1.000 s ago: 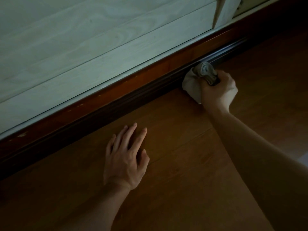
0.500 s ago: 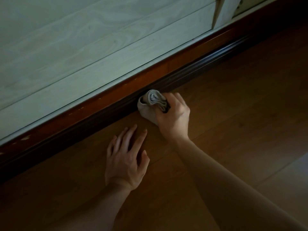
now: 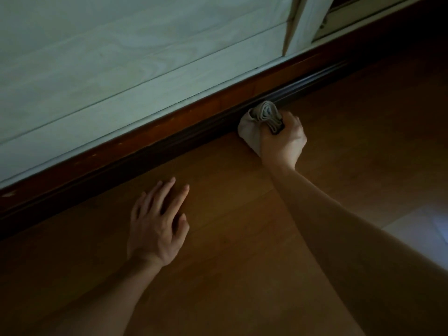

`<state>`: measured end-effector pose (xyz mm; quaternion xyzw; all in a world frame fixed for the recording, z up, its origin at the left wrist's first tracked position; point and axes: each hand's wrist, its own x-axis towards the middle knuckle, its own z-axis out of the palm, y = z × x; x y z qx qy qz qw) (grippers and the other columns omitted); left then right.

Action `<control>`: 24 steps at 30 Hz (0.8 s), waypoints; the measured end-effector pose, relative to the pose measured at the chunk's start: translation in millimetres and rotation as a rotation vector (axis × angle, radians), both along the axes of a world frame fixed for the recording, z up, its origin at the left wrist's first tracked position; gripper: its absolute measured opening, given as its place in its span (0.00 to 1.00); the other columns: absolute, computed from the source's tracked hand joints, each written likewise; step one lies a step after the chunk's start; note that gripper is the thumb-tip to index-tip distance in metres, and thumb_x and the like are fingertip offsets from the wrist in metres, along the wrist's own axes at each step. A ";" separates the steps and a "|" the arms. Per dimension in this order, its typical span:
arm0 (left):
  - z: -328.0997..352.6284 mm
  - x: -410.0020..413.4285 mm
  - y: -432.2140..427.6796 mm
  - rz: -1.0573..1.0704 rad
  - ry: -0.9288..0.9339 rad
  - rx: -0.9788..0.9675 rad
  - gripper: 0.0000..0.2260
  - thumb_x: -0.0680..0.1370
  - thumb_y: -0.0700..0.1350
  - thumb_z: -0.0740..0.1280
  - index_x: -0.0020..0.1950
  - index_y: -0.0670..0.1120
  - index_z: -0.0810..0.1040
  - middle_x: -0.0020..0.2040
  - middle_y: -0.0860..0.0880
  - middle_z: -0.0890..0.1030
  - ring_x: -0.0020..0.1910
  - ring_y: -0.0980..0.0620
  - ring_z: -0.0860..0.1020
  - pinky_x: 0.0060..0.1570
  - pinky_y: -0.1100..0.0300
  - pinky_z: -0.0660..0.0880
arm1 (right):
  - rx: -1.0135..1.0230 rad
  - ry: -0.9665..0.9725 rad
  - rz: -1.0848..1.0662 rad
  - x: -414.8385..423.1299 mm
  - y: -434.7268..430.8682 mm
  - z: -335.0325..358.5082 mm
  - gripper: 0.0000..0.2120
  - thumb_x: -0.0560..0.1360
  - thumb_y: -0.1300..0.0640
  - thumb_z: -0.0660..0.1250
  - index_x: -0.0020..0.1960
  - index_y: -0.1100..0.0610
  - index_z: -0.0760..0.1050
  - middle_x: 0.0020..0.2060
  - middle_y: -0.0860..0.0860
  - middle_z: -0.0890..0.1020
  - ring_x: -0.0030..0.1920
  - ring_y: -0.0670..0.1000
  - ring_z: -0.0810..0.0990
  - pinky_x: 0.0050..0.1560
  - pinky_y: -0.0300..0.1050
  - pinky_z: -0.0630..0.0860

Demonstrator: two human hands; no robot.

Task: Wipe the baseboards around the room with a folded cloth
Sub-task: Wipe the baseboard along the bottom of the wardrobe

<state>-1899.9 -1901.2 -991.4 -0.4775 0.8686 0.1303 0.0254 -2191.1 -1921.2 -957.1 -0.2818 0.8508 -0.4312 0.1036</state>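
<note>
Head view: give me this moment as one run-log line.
stage: wiping | right hand: grips folded cloth against baseboard | left hand: flat on floor, fingers spread | light: dim

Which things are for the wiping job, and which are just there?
For the job: folded grey cloth, gripped by the right hand; dark red-brown wooden baseboard it touches.
Just there: pale wood-grain wall panels; brown wooden floor, where the left hand rests flat.
</note>
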 end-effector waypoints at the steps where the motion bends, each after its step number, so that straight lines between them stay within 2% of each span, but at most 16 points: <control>1: -0.5 -0.2 0.2 0.002 -0.001 0.002 0.25 0.79 0.57 0.54 0.77 0.57 0.64 0.79 0.48 0.63 0.78 0.45 0.60 0.74 0.39 0.58 | 0.014 0.001 0.007 -1.9 0.1 -0.7 0.11 0.74 0.58 0.69 0.56 0.58 0.79 0.48 0.50 0.78 0.45 0.44 0.72 0.43 0.32 0.63; 6: 0.3 -1.3 -2.3 -0.015 -0.008 0.003 0.26 0.79 0.57 0.54 0.78 0.58 0.63 0.79 0.47 0.64 0.78 0.45 0.60 0.74 0.40 0.58 | 0.053 0.023 0.057 -9.8 0.4 -3.0 0.08 0.73 0.57 0.69 0.50 0.59 0.78 0.44 0.50 0.77 0.43 0.47 0.73 0.40 0.34 0.62; 9: 4.1 0.6 -1.3 -0.009 0.010 0.019 0.26 0.79 0.57 0.54 0.78 0.58 0.62 0.79 0.47 0.64 0.77 0.45 0.61 0.74 0.40 0.57 | 0.018 0.081 0.080 -7.0 0.4 -2.4 0.06 0.72 0.59 0.70 0.46 0.61 0.77 0.39 0.49 0.75 0.39 0.47 0.71 0.38 0.34 0.60; 14: 7.0 -1.8 -2.5 -0.007 -0.052 0.045 0.26 0.79 0.58 0.54 0.78 0.58 0.63 0.79 0.48 0.63 0.77 0.44 0.62 0.73 0.39 0.57 | 0.008 0.093 0.122 -11.6 3.0 -3.2 0.07 0.71 0.59 0.72 0.42 0.63 0.76 0.37 0.49 0.74 0.36 0.45 0.69 0.35 0.25 0.62; 17: 10.6 -5.8 -6.4 -0.064 -0.052 0.064 0.25 0.82 0.61 0.49 0.78 0.59 0.63 0.80 0.48 0.62 0.77 0.44 0.62 0.72 0.37 0.59 | 0.003 0.089 0.122 -24.7 2.1 -5.1 0.06 0.71 0.60 0.72 0.44 0.61 0.78 0.38 0.49 0.75 0.37 0.46 0.72 0.35 0.29 0.62; 19: 15.7 -10.9 -15.6 -0.166 -0.047 0.091 0.25 0.83 0.62 0.45 0.79 0.58 0.62 0.81 0.49 0.59 0.79 0.46 0.59 0.72 0.36 0.61 | 0.001 0.094 0.034 -40.5 0.4 -6.3 0.05 0.71 0.61 0.70 0.47 0.61 0.78 0.40 0.49 0.75 0.39 0.47 0.73 0.40 0.34 0.63; 21: 21.2 -20.5 -22.6 -0.288 -0.076 0.103 0.26 0.83 0.61 0.45 0.80 0.58 0.60 0.82 0.50 0.56 0.80 0.47 0.55 0.74 0.39 0.61 | -0.001 0.087 -0.032 -52.2 -1.4 -6.7 0.05 0.71 0.62 0.69 0.47 0.62 0.78 0.41 0.50 0.76 0.39 0.47 0.73 0.41 0.33 0.63; 24: 24.7 -37.0 -25.5 -0.336 -0.110 0.144 0.27 0.82 0.63 0.46 0.81 0.63 0.51 0.83 0.55 0.43 0.82 0.52 0.44 0.76 0.44 0.53 | -0.025 0.108 0.111 -47.8 1.4 -10.1 0.05 0.71 0.62 0.71 0.46 0.62 0.79 0.40 0.49 0.75 0.37 0.45 0.71 0.36 0.27 0.62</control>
